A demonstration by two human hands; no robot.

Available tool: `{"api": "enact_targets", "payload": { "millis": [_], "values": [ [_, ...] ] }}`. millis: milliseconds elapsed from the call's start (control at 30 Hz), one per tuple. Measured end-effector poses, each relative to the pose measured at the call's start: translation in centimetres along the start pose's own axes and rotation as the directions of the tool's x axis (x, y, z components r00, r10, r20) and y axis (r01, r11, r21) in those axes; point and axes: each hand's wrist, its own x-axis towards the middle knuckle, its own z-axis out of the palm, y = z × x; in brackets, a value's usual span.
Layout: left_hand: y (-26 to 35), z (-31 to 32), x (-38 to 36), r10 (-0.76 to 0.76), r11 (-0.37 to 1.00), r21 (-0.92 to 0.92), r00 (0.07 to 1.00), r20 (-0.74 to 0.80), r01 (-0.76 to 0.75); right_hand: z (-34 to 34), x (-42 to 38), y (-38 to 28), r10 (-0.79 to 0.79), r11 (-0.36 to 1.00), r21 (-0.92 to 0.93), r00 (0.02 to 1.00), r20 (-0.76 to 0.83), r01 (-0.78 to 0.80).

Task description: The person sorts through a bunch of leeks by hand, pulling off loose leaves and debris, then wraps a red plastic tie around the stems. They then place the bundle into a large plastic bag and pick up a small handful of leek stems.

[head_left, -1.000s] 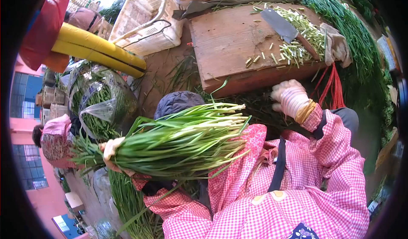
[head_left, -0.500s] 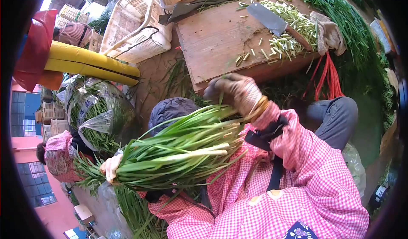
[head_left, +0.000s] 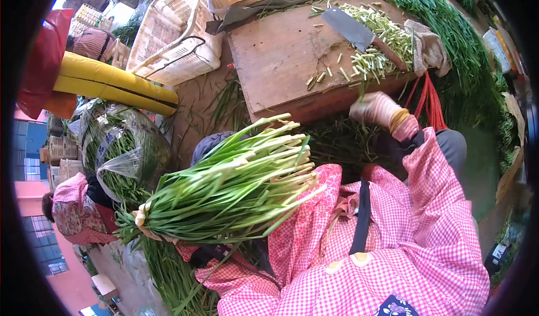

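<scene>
**Scallion bundle in my left hand, cut ends on the board**

Scallions (head_left: 236,189) lie across my lap in one thick bundle, leaves toward my left side and pale stalk ends pointing at the chopping board (head_left: 281,57). My left hand (head_left: 141,219) is wrapped around the leafy end, fingers closed tight on the bunch; most of the hand is buried under the greens, so only the gloved knuckles show. My right hand (head_left: 375,109), in a light glove, is down in the loose greens just below the board's front edge. Whether it is pinching a stalk or lying loose I cannot tell, because the fingers are curled away from the camera.

Judging by what lies about, part of the work looks done. A heap of short cut stem pieces (head_left: 382,41) sits on the far side of the board, touching the cleaver (head_left: 359,32), which rests flat with nobody holding it. A cloth (head_left: 428,49) is bunched at the board's right corner, and red ties (head_left: 428,99) hang beside my right wrist. The bundle I hold seems untrimmed and untied, its stalk ends uneven. A long pile of greens (head_left: 449,29) runs along the right, so plenty is left. Another person in a patterned hat (head_left: 70,209) is bent over at my left, near bagged greens (head_left: 120,147).
</scene>
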Motion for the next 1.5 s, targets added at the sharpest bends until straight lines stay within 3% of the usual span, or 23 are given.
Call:
{"api": "enact_targets", "payload": {
  "millis": [33,67,100,133,167,200,267,367,433,500,533,600,667,767,833,900,933,1000,1100,1167,1367,1433,1500],
  "values": [
    [-0.2,0.0,0.2,0.002,1.000,-0.025,1.000,0.012,-0.001,0.8,-2.4,-1.4,0.058,0.986,0.157,0.997,-0.053,-0.050],
    [-0.7,-2.9,-0.3,0.341,0.624,0.656,0.903,0.259,-0.424,1.2,-2.5,-1.7,-0.354,0.906,0.179,0.918,-0.176,0.384],
    [-1.2,-5.9,-0.9,0.618,-0.231,0.883,0.639,0.458,-0.409,1.0,-2.5,-3.4,-0.370,0.854,0.320,0.911,-0.180,0.410],
    [-2.1,-3.9,-0.7,0.627,0.052,0.855,0.683,0.375,-0.517,2.3,-1.2,-4.6,-0.608,0.699,0.265,0.747,-0.271,0.665],
    [-2.5,-3.4,-0.4,0.631,0.049,0.837,0.667,0.398,-0.546,3.0,-1.3,-7.4,-0.659,0.489,0.451,0.655,-0.369,0.746],
    [-3.0,-3.0,-0.1,0.634,0.046,0.818,0.649,0.420,-0.574,2.5,-2.5,-10.4,-0.445,0.677,0.610,0.889,-0.105,0.411],
    [-4.7,-1.5,1.0,0.654,-0.027,0.783,0.581,0.484,-0.622,5.3,-2.1,-15.1,-0.112,0.180,0.975,0.987,-0.112,0.131],
    [-3.2,-1.9,-0.2,0.618,-0.060,0.846,0.646,0.448,-0.530,3.0,-3.7,-17.7,-0.081,-0.325,0.924,0.968,-0.239,0.202],
    [-2.5,-1.3,-0.4,0.546,0.069,0.847,0.731,0.410,-0.527,1.1,-4.4,-16.5,-0.026,-0.174,0.900,0.911,-0.411,0.401],
    [2.0,-4.9,-2.9,0.235,0.822,0.516,0.969,0.074,-0.239,1.2,-3.2,-13.9,0.160,-0.537,0.770,0.938,-0.308,0.344],
    [2.1,-5.9,-3.4,0.362,0.652,0.688,0.928,0.088,-0.319,1.4,-2.9,-11.6,0.152,-0.410,0.861,0.953,-0.261,0.301],
    [2.1,-6.3,-3.3,0.351,0.711,0.640,0.936,0.036,-0.291,1.1,-3.0,-8.8,0.121,-0.124,0.979,0.982,-0.148,0.163],
    [1.9,-4.8,-2.9,0.113,0.967,0.234,0.992,-0.061,-0.096,1.3,-2.4,-7.5,0.085,0.258,0.966,0.996,-0.001,-0.021],
    [1.0,-3.6,-2.2,0.061,0.996,0.068,0.996,-0.066,-0.057,0.7,-1.5,-8.1,-0.197,0.838,0.404,0.894,-0.403,0.367],
    [0.9,-3.3,-1.6,0.039,0.999,0.008,0.998,-0.040,-0.039,0.3,-0.7,-10.8,-0.270,0.720,0.627,0.952,-0.142,0.297],
    [0.9,-3.1,-1.1,0.017,0.999,-0.044,1.000,0.007,-0.017,3.6,2.6,-12.5,-0.451,-0.098,0.985,0.876,-0.168,0.139],
    [0.8,-3.0,-0.8,0.009,0.997,-0.072,0.999,0.038,-0.007,2.9,3.0,-13.0,-0.549,0.127,0.699,0.637,-0.542,0.704],
    [0.3,-3.0,0.0,0.000,0.993,-0.115,0.994,0.107,0.013,2.5,1.9,-15.5,-0.569,-0.194,0.970,0.789,-0.232,0.145],
    [-0.1,-2.7,1.4,-0.024,0.983,-0.177,0.985,0.172,0.055,0.3,0.2,-17.1,-0.563,0.046,0.900,0.756,-0.334,0.433],
    [-0.5,-2.4,1.6,-0.032,0.974,-0.213,0.982,0.188,0.072,-0.2,0.8,-17.2,-0.388,-0.300,0.932,0.866,-0.315,0.204],
    [-3.1,-1.5,2.0,-0.085,0.947,-0.289,0.979,0.186,0.138,5.1,4.4,-14.5,0.193,-0.443,0.814,0.927,-0.321,0.375],
    [-2.0,-1.8,1.6,-0.234,0.909,-0.324,0.964,0.125,0.262,3.6,4.8,-8.8,0.274,-0.595,0.785,0.962,-0.007,0.175],
    [-1.4,-0.4,0.9,-0.256,0.942,-0.264,0.951,-0.173,0.206,2.3,2.5,-7.4,0.445,-0.253,0.928,0.884,-0.140,0.274]
  ]
}}
